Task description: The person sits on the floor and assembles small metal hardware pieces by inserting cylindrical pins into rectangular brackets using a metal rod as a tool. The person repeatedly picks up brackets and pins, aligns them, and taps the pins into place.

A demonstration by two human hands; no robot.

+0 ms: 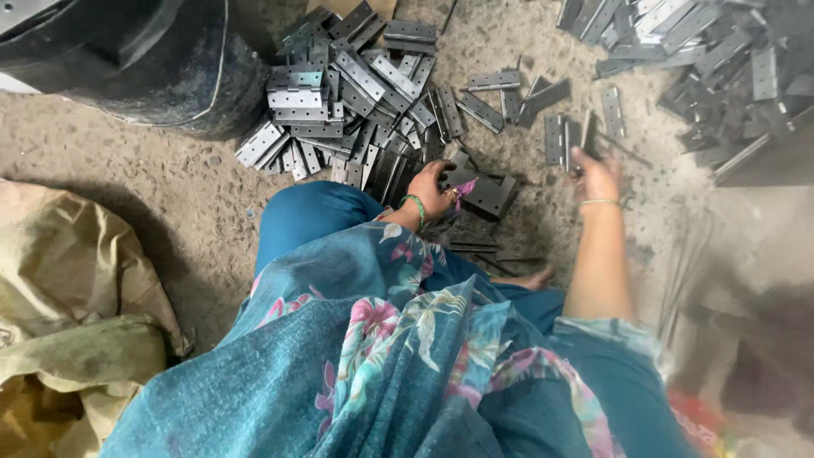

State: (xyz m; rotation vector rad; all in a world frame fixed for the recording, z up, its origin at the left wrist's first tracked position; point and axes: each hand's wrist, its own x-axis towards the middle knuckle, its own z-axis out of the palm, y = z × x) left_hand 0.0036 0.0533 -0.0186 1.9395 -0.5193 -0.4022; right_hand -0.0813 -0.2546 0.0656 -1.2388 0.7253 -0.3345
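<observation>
I sit on a sandy floor among flat grey metal hinges. My left hand [434, 188], with a green bangle at the wrist, rests on a dark hinge [485, 195] lying just in front of my knee, its fingers curled over the hinge's edge. My right hand [596, 172], with a thin bangle, is farther right and grips an upright hinge [588, 134] by its lower end. A large heap of hinges [356, 93] lies beyond my left hand. My blue floral clothing fills the lower middle of the view.
A black drum [161, 68] stands at the upper left beside the heap. A second pile of hinges [704, 51] spreads across the upper right. A tan sack [68, 305] lies at the left. Thin metal rods [483, 248] lie by my foot [530, 278].
</observation>
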